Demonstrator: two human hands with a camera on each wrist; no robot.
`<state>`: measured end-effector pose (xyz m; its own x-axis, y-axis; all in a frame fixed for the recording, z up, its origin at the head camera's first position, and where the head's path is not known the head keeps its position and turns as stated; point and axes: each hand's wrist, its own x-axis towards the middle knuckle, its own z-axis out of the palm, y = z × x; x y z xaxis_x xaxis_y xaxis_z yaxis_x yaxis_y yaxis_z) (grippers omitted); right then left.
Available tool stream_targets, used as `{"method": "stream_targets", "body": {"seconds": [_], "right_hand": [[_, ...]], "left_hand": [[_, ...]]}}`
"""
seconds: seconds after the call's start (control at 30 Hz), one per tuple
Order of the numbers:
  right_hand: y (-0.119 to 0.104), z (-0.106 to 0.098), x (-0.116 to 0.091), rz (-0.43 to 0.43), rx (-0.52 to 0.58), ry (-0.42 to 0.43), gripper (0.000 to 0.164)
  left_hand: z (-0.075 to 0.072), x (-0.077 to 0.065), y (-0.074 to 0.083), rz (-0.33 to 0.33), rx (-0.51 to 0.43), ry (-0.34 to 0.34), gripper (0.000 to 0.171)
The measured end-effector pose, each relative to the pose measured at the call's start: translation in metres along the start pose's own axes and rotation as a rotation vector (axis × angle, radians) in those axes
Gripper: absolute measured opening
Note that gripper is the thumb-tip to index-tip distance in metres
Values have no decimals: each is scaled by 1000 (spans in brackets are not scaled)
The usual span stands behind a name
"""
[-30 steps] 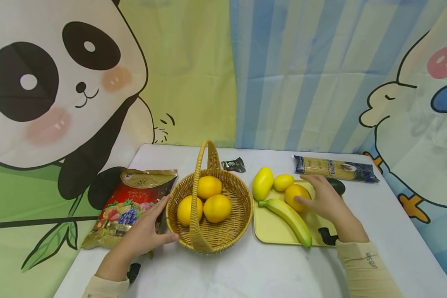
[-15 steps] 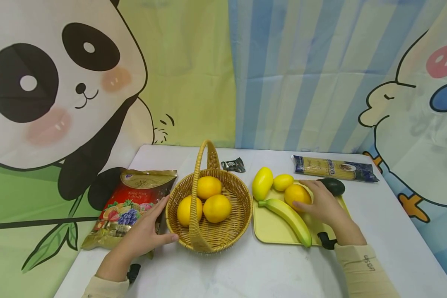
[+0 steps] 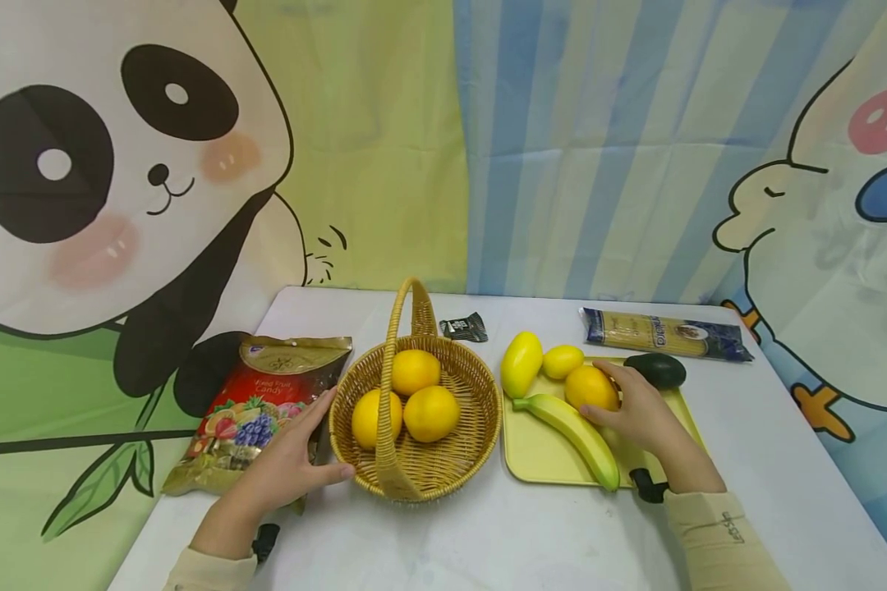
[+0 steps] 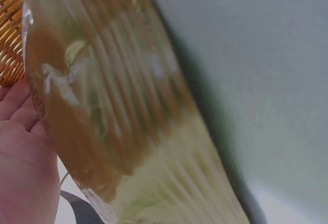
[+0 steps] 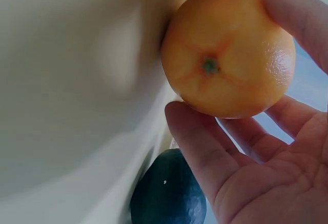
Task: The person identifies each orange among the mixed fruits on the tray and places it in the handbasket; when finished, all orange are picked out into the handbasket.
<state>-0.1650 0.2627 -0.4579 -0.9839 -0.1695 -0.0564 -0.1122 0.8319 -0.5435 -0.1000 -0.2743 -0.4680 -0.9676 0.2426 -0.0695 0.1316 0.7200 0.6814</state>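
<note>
On the pale yellow tray (image 3: 528, 460), an orange (image 3: 590, 389) sits between the thumb and fingers of my right hand (image 3: 639, 414). The right wrist view shows the thumb on one side of the orange (image 5: 228, 55) and fingertips against the other. A banana (image 3: 572, 439), a lemon (image 3: 562, 361) and a long yellow fruit (image 3: 521, 365) lie close by. My left hand (image 3: 288, 460) rests at the side of the wicker basket (image 3: 464, 450), thumb and fingers spread. Inside the basket are three orange-yellow round fruits (image 3: 432, 414).
A red and gold candy bag (image 3: 266, 394) lies under and beside the left hand. Behind the basket is a small black packet (image 3: 464, 327). A dark avocado (image 3: 658, 370) sits at the tray's back right corner, with a spaghetti pack (image 3: 665, 335) behind it.
My right hand has lowered slightly and moved left, its thumb and fingers coming in around the orange. The left hand and basket have stayed put.
</note>
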Motion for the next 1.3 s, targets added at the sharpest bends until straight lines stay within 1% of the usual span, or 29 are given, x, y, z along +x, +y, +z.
{"method": "stream_targets", "body": {"seconds": [0.37, 0.6, 0.8, 1.0, 1.3], "right_hand": [[4, 1, -3, 24, 9, 3, 87], [5, -2, -5, -4, -8, 18, 84], [4, -5, -7, -10, -24, 14, 83], [1, -9, -7, -36, -21, 18, 84], [-4, -16, -5, -48, -27, 28, 83]], "left_hand": [[0, 1, 0, -4, 10, -1, 121], [0, 0, 0, -4, 8, 2, 121], [1, 0, -2, 18, 12, 4, 122], [2, 1, -3, 14, 3, 10, 121], [2, 1, -4, 15, -1, 9, 122]]}}
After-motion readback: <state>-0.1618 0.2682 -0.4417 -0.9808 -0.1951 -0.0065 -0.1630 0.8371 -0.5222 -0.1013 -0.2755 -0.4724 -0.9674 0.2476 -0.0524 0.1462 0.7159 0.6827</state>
